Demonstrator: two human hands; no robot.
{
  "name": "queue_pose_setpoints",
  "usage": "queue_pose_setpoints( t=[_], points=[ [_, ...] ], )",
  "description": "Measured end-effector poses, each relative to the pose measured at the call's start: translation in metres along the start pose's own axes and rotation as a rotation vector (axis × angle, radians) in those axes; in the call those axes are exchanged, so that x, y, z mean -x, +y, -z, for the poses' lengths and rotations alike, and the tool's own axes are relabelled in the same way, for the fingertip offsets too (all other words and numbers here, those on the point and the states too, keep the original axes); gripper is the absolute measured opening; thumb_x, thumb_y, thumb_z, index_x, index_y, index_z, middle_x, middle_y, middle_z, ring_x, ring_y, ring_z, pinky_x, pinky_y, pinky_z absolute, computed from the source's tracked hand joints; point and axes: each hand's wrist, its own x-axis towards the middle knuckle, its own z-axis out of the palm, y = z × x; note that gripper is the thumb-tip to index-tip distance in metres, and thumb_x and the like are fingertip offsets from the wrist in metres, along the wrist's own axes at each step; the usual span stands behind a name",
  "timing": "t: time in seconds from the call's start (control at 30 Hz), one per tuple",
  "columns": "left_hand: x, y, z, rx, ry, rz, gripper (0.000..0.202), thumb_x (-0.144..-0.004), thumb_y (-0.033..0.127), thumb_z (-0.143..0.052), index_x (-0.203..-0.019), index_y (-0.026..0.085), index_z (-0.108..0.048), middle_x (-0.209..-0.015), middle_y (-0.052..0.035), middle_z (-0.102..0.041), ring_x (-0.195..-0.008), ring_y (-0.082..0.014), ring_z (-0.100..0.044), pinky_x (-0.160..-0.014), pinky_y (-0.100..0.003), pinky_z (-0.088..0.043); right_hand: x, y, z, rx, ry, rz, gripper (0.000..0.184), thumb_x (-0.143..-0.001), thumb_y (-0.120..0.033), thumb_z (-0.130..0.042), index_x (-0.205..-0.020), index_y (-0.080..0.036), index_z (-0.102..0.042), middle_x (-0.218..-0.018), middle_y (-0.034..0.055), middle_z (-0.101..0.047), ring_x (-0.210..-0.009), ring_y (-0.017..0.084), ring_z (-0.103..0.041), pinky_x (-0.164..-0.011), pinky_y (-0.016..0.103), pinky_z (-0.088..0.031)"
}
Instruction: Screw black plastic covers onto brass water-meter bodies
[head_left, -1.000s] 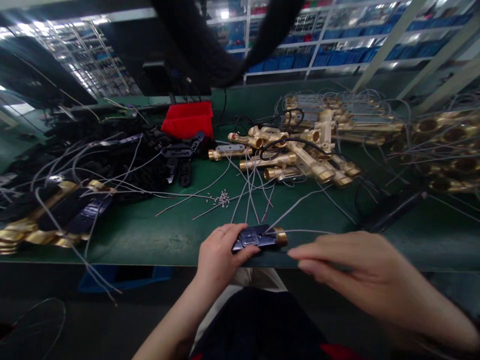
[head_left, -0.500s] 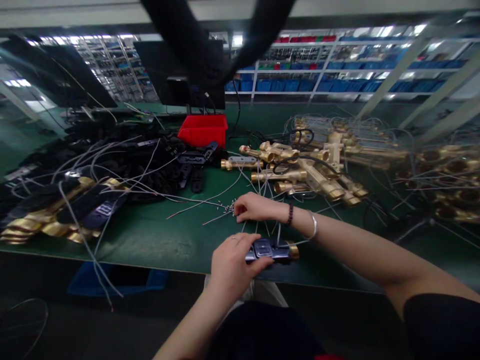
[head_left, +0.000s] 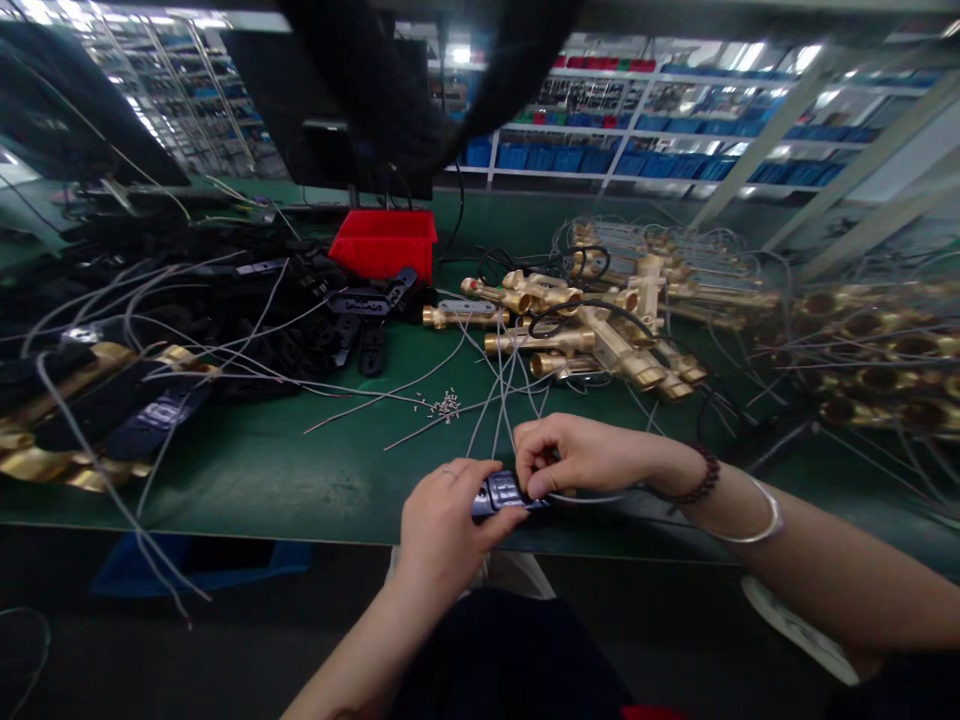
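My left hand (head_left: 442, 520) grips a small dark blue-black part (head_left: 499, 492) at the near edge of the green bench (head_left: 300, 470). A thin grey wire runs off the part's right end. My right hand (head_left: 577, 455) sits over the part's right half with its fingertips pinched together on top of it. What the pinch holds is too small to make out. A little heap of tiny silver screws (head_left: 448, 404) lies on the bench just beyond both hands.
Brass valve bodies with grey wires (head_left: 600, 335) are piled at the middle and right. Black plastic parts and wires (head_left: 225, 310) cover the left, with brass pieces (head_left: 45, 460) at the near left. A red bin (head_left: 384, 243) stands behind. A blue bin (head_left: 187, 560) sits under the bench.
My right hand reached out to the heap of screws, then came back to the part with its fingertips pinched. My left hand kept its hold on the part.
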Motion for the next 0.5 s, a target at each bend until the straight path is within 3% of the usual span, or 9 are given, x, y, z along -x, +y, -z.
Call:
queue_pose_setpoints(
  t=[0.1,0.23,0.3,0.37,0.43,0.5],
  points=[
    [0.000,-0.001,0.000,0.007,0.000,-0.004,0.034,-0.070,0.033,-0.076,-0.098,0.019,-0.065,-0.090,-0.0050,-0.071,-0.082,-0.0234,-0.067,-0.072,-0.035,-0.054,0.001,0.008,-0.004,-0.101,0.019,-0.097,0.025,-0.071,-0.038,-0.071,-0.074,-0.013,-0.068,-0.069,0.0004,-0.057,-0.059,0.009,-0.049,-0.053,0.021,-0.038],
    [0.000,-0.002,-0.001,0.005,0.002,0.003,0.034,-0.069,0.034,-0.076,-0.098,0.019,-0.064,-0.091,-0.0047,-0.071,-0.083,-0.0234,-0.066,-0.073,-0.036,-0.054,-0.009,0.012,0.005,-0.141,-0.065,-0.150,0.031,-0.064,-0.040,-0.076,-0.074,-0.012,-0.068,-0.063,-0.0006,-0.058,-0.054,0.009,-0.049,-0.048,0.020,-0.036],
    [0.000,-0.002,-0.002,0.004,0.008,0.001,0.035,-0.070,0.034,-0.075,-0.099,0.019,-0.064,-0.091,-0.0049,-0.071,-0.083,-0.0234,-0.066,-0.073,-0.036,-0.054,-0.021,0.011,0.013,-0.035,-0.012,-0.123,0.025,-0.068,-0.035,-0.074,-0.078,-0.012,-0.069,-0.066,0.0004,-0.062,-0.058,0.010,-0.053,-0.053,0.020,-0.040],
    [0.000,-0.002,-0.002,0.005,0.008,-0.002,0.035,-0.069,0.034,-0.076,-0.099,0.019,-0.064,-0.092,-0.0051,-0.071,-0.084,-0.0234,-0.066,-0.073,-0.037,-0.054,-0.038,0.008,0.017,0.182,0.138,-0.128,0.016,-0.076,-0.026,-0.066,-0.084,-0.013,-0.070,-0.074,0.0025,-0.067,-0.067,0.011,-0.058,-0.061,0.021,-0.043],
    [0.001,-0.002,-0.002,0.006,0.009,0.002,0.036,-0.069,0.033,-0.076,-0.099,0.019,-0.064,-0.092,-0.0051,-0.071,-0.084,-0.0234,-0.066,-0.073,-0.037,-0.055,-0.057,0.007,0.015,0.411,0.257,-0.155,0.014,-0.082,-0.020,-0.058,-0.088,-0.014,-0.070,-0.084,0.0044,-0.070,-0.076,0.013,-0.062,-0.068,0.022,-0.044],
    [0.001,-0.001,-0.003,0.013,0.021,0.005,0.036,-0.068,0.033,-0.077,-0.098,0.018,-0.065,-0.091,-0.0050,-0.071,-0.083,-0.0235,-0.066,-0.072,-0.037,-0.055,-0.075,0.008,0.008,0.543,0.284,-0.177,0.015,-0.082,-0.018,-0.057,-0.089,-0.014,-0.070,-0.088,0.0061,-0.070,-0.080,0.015,-0.063,-0.070,0.024,-0.044]
  ],
)
